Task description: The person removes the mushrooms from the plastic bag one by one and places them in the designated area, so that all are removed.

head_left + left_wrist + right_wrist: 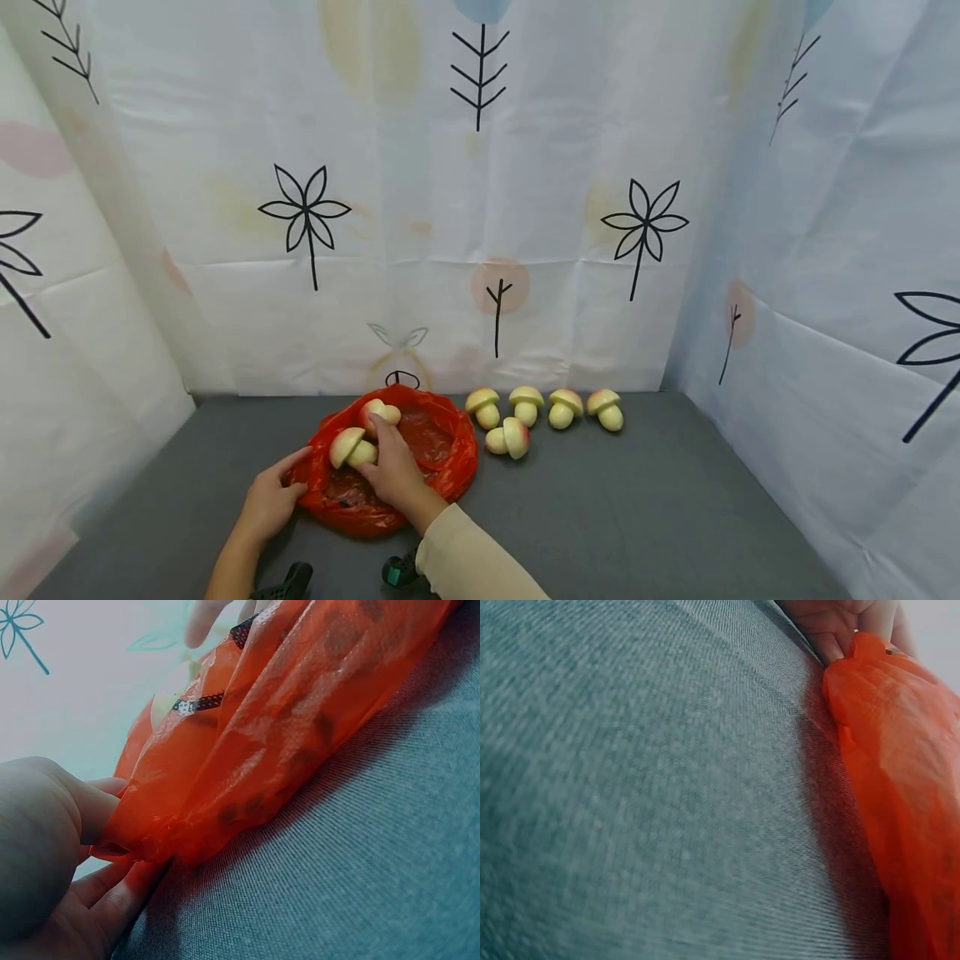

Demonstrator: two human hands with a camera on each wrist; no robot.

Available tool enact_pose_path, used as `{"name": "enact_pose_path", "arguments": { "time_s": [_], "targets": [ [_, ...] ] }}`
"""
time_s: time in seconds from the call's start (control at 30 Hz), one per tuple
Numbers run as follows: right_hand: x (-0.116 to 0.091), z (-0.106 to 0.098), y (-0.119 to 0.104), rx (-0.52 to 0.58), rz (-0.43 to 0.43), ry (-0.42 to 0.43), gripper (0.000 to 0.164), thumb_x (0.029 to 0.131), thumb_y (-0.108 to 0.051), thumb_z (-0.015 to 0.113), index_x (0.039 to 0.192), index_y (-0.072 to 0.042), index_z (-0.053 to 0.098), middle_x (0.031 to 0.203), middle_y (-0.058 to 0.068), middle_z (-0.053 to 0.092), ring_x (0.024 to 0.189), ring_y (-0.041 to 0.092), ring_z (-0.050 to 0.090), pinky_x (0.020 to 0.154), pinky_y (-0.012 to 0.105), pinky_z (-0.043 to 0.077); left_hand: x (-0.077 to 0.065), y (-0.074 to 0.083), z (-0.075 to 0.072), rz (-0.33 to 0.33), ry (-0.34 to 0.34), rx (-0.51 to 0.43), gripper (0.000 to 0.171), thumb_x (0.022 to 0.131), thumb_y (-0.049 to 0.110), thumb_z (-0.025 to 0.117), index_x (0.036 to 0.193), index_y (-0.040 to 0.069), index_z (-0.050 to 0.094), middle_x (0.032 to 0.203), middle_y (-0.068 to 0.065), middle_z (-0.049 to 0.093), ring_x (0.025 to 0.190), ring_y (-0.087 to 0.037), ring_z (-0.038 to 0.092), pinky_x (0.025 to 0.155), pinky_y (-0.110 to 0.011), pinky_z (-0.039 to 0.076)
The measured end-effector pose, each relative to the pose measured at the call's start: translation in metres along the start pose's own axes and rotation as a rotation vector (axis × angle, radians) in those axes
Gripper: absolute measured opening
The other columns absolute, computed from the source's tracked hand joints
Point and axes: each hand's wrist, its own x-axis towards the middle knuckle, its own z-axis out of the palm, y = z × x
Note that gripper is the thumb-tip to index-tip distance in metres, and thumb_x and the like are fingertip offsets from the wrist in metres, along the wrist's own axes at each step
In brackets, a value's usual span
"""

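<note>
A red plastic bag (pixel 456 467) lies with its mouth spread wide on the grey table. My left hand (pixel 272 498) holds the bag's left rim, thumb on the near side; in the left wrist view its fingers (pixel 101 806) pinch the gathered red plastic. Reaching over the near rim, my right hand (pixel 397 471) has its thumb and fingers around the stem of a toy mushroom (pixel 347 446) with a pale yellow, red-tinged cap. Behind it, a second toy mushroom (pixel 372 412) lies in the bag, close by the right fingertips.
Several more toy mushrooms (pixel 564 408) stand in a row to the right of the bag, and one lying mushroom (pixel 510 439) sits in front of them. Patterned white curtains (pixel 420 208) enclose the back and sides of the grey table (pixel 637 500).
</note>
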Motion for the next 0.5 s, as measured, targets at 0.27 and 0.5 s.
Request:
{"name": "enact_pose_path", "arguments": {
  "time_s": [0.27,0.5],
  "targets": [
    [-0.002,-0.002,0.002,-0.003,0.007,0.010,0.076,0.082,-0.012,0.076,0.148,-0.018,0.038,0.134,0.000,0.052,0.116,0.012,0.051,0.097,0.031,0.045,-0.002,0.005,0.000,0.002,0.004,0.004,0.059,0.087,-0.005,0.053,0.145,-0.002,0.041,0.145,-0.034,0.035,0.133,-0.048,0.031,0.104,-0.062,0.030],
    [-0.005,-0.011,0.003,-0.040,-0.038,-0.027,0.071,0.083,-0.018,0.077,0.146,-0.019,0.043,0.134,-0.001,0.052,0.115,0.011,0.052,0.095,0.030,0.047,-0.003,0.006,-0.002,-0.005,-0.005,-0.005,0.060,0.087,-0.004,0.052,0.146,-0.002,0.040,0.146,-0.034,0.034,0.134,-0.048,0.030,0.104,-0.062,0.029]
  ]
}}
